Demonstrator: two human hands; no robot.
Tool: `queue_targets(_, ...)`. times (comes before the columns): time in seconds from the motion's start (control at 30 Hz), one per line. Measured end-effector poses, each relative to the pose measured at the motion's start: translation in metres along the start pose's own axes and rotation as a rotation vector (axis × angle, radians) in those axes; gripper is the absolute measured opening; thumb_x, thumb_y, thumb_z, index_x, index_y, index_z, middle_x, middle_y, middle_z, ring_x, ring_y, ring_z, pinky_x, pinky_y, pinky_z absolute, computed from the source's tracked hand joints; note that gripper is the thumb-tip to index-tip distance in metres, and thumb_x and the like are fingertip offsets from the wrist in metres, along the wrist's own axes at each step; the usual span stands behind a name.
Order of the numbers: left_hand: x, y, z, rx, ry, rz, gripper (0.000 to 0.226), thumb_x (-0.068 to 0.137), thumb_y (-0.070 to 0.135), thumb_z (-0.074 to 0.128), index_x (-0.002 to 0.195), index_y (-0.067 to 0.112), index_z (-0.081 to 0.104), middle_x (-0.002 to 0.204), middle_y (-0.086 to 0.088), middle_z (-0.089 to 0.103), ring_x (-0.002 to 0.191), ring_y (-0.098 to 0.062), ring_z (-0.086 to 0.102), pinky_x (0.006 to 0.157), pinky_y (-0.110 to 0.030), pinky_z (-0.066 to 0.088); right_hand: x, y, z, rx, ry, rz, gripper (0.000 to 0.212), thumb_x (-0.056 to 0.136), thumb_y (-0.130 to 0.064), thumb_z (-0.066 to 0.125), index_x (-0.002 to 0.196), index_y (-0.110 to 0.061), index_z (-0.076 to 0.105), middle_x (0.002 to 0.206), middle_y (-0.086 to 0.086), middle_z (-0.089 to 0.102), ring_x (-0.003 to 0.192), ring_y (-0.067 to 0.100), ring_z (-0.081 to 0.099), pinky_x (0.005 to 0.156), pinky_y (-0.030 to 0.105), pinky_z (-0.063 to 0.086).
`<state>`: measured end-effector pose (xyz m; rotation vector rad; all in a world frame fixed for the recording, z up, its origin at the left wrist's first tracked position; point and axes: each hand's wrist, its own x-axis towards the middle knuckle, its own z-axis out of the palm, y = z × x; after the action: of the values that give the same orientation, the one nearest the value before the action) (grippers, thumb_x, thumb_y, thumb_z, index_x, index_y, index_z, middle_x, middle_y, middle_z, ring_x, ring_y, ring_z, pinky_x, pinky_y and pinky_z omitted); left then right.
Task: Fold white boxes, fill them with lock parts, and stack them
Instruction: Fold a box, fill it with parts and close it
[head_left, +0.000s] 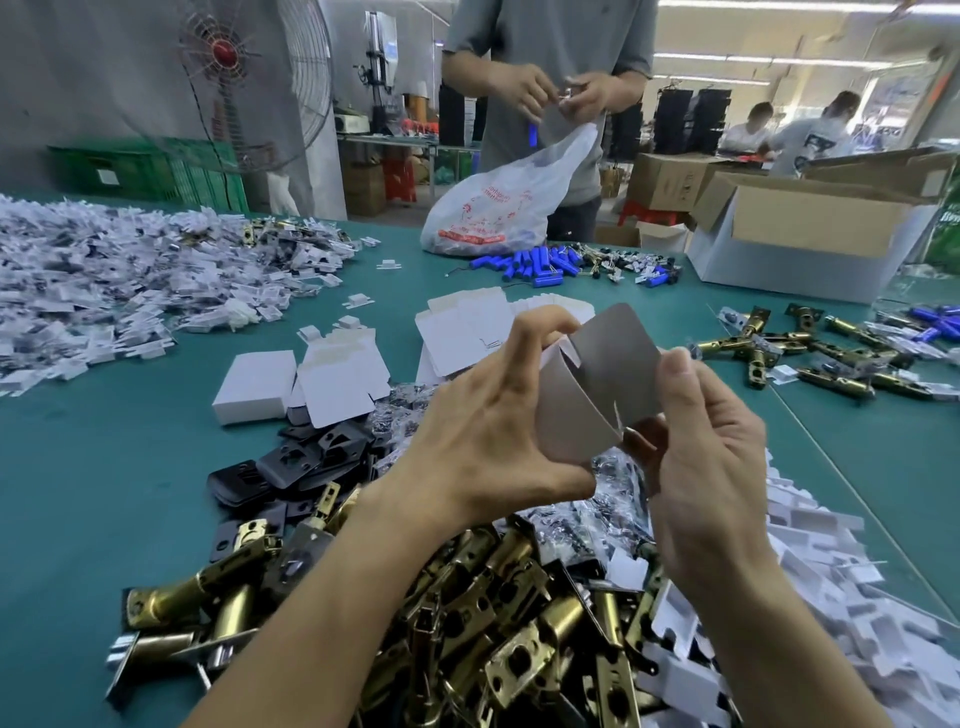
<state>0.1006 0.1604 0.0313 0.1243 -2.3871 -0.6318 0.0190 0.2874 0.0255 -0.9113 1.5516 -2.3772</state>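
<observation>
I hold a partly folded white box blank above the green table, its grey inner side facing me. My left hand grips its left side, fingers curled over the top edge. My right hand pinches the right edge and a lower flap. Below my arms lies a heap of brass lock latches. A pile of black strike plates sits to the left. One closed white box and flat box blanks lie beyond my hands.
Heaps of small white packets cover the table's left and right front. More brass latches lie right. Blue batteries, a plastic bag and an open carton stand at the far edge, where a person works.
</observation>
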Motion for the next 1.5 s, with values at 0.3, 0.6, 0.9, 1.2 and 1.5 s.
queue_targets(0.3, 0.000, -0.001, 0.002, -0.007, -0.031, -0.008, 0.102, 0.056, 0.038, 0.074, 0.138, 0.038, 0.015, 0.111, 0.014, 0.044, 0.075, -0.009, 0.054, 0.059, -0.022, 0.041, -0.002, -0.003, 0.000, 0.040, -0.138, 0.097, 0.018, 0.072, -0.019, 0.078, 0.090, -0.021, 0.078, 0.092, 0.002, 0.077, 0.082, 0.010, 0.071, 0.067, 0.022, 0.054)
queue_targets(0.6, 0.001, -0.002, 0.001, -0.006, -0.001, 0.006, 0.099, 0.055, 0.045, 0.070, 0.142, 0.036, 0.024, 0.119, 0.022, 0.041, 0.089, -0.002, 0.048, 0.069, -0.023, 0.045, -0.002, -0.007, 0.000, 0.127, -0.081, 0.105, 0.006, 0.070, -0.012, 0.074, 0.071, -0.019, 0.074, 0.085, 0.008, 0.076, 0.078, 0.014, 0.072, 0.064, 0.026, 0.057)
queue_targets(0.9, -0.001, -0.001, 0.001, -0.015, 0.000, 0.003, 0.099, 0.056, 0.037, 0.072, 0.140, 0.042, 0.019, 0.113, 0.021, 0.032, 0.083, -0.005, 0.052, 0.064, -0.023, 0.041, 0.003, -0.005, -0.005, 0.041, -0.116, 0.075, 0.011, 0.077, -0.013, 0.069, 0.087, -0.010, 0.068, 0.090, 0.005, 0.077, 0.082, 0.016, 0.074, 0.068, 0.028, 0.059)
queue_targets(1.2, 0.000, 0.002, 0.003, 0.219, -0.024, 0.047, 0.095, 0.054, 0.037, 0.078, 0.135, 0.040, 0.029, 0.118, 0.008, 0.053, 0.093, -0.021, 0.052, 0.072, -0.041, 0.049, 0.003, -0.005, -0.009, -0.188, -0.144, 0.022, 0.006, 0.086, -0.023, 0.075, 0.086, -0.025, 0.069, 0.090, -0.001, 0.073, 0.074, 0.011, 0.070, 0.062, 0.027, 0.056)
queue_targets(1.5, -0.002, -0.001, 0.004, 0.222, -0.057, 0.055, 0.105, 0.056, 0.038, 0.077, 0.145, 0.037, 0.021, 0.122, 0.006, 0.050, 0.094, -0.011, 0.044, 0.074, -0.032, 0.041, 0.006, 0.002, -0.011, -0.070, -0.127, 0.053, 0.006, 0.077, -0.021, 0.073, 0.082, -0.023, 0.073, 0.081, 0.000, 0.072, 0.065, 0.008, 0.065, 0.056, 0.022, 0.051)
